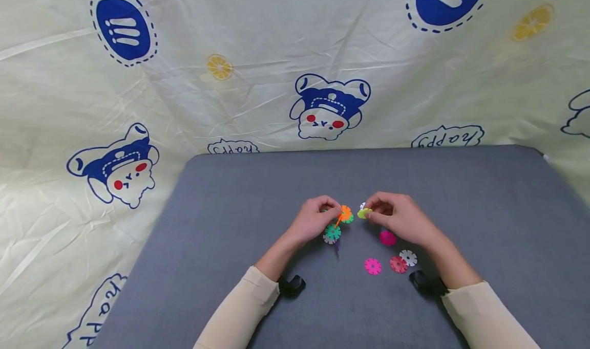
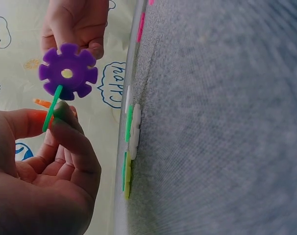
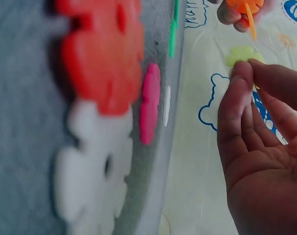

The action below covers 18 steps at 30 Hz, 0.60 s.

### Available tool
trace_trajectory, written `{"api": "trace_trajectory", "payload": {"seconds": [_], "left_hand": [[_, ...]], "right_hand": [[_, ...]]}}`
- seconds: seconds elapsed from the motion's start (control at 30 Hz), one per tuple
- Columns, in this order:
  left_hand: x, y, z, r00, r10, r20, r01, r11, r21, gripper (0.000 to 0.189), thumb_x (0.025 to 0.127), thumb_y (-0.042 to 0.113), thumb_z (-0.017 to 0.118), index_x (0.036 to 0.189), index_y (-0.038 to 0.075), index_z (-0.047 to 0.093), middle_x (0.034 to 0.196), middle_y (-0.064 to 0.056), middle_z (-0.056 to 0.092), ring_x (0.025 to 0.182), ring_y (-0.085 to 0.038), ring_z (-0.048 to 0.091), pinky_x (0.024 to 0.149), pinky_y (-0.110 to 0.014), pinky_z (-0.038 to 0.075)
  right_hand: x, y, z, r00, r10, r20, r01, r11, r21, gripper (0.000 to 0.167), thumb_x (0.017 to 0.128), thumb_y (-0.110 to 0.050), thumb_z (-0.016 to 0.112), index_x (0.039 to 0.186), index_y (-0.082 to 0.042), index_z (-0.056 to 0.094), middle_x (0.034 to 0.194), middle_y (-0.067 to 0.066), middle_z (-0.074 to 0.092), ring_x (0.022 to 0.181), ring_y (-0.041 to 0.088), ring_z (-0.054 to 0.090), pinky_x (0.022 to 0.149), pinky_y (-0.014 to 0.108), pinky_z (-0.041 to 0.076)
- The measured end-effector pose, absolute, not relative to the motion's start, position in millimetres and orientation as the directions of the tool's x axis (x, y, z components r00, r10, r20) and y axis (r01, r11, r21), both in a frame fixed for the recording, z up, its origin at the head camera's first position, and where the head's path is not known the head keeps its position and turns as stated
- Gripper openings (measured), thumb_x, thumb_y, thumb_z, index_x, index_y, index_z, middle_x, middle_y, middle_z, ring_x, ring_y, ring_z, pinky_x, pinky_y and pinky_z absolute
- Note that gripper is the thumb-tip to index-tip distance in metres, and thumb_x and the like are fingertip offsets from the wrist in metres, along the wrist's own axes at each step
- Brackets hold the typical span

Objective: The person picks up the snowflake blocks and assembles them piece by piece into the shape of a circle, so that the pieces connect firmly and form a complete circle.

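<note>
In the head view my left hand [image 1: 317, 217] pinches a small cluster of notched plastic discs between thumb and fingertips. An orange disc [image 1: 345, 213] shows at those fingertips. From the left wrist, a green disc [image 2: 52, 110] appears edge-on in the pinch, slotted against a purple disc [image 2: 81, 74] that faces the camera. My right hand [image 1: 402, 217] pinches a yellow-green disc [image 3: 239, 54] by its edge, a short gap to the right of the cluster. Under the left hand lie a teal-green disc [image 1: 333, 231] and a white disc [image 1: 328, 239], overlapping.
On the grey table [image 1: 230, 246], a magenta disc [image 1: 387, 238] lies below the right hand. Nearer are a pink disc [image 1: 373, 266], a red disc [image 1: 398, 264] and a white notched disc [image 1: 408, 258]. A printed cloth [image 1: 262, 98] hangs behind the table.
</note>
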<state>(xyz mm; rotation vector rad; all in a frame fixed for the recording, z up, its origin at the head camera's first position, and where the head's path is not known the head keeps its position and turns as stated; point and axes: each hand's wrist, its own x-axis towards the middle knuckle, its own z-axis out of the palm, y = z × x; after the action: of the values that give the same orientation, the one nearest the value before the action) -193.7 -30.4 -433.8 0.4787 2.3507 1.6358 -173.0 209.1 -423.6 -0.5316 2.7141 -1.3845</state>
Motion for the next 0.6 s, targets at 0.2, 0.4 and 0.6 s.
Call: {"api": "trace_trajectory", "payload": {"seconds": [0.2,0.4,0.6], "left_hand": [[-192.3,-28.5,-432.4,-0.915,0.404,-0.023,0.116,0.318,0.941,0.012,0.094,0.026,0.061,0.095,0.016,0.069,0.084,0.003,0.065,0.076,-0.016,0.057,0.067,-0.03,0.047],[-192.7,-29.3,-434.4,-0.914,0.406,-0.016,0.126,0.321,0.939,0.012,0.094,0.026,0.061,0.095,0.017,0.069,0.085,0.004,0.066,0.077,-0.016,0.057,0.068,-0.031,0.047],[-193.4,-28.9,-435.3,-0.912,0.41,-0.004,0.141,0.321,0.937,0.013,0.093,0.027,0.062,0.095,0.017,0.069,0.087,0.006,0.067,0.078,-0.014,0.057,0.068,-0.029,0.047]], "right_hand": [[-169.4,204.6,-423.7,-0.946,-0.29,0.145,-0.277,0.49,-0.827,0.011,0.088,-0.017,0.072,0.098,-0.013,0.067,0.086,0.005,0.067,0.075,0.022,0.065,0.065,0.029,0.053],[-161.6,192.3,-412.8,-0.947,-0.292,0.132,-0.261,0.46,-0.849,0.01,0.09,-0.008,0.068,0.099,-0.006,0.065,0.084,0.011,0.068,0.077,0.03,0.066,0.066,0.029,0.053],[-150.9,181.4,-393.0,-0.947,-0.295,0.125,-0.255,0.458,-0.852,0.009,0.089,0.0,0.066,0.097,0.001,0.064,0.082,0.017,0.067,0.077,0.036,0.066,0.065,0.028,0.052]]}}
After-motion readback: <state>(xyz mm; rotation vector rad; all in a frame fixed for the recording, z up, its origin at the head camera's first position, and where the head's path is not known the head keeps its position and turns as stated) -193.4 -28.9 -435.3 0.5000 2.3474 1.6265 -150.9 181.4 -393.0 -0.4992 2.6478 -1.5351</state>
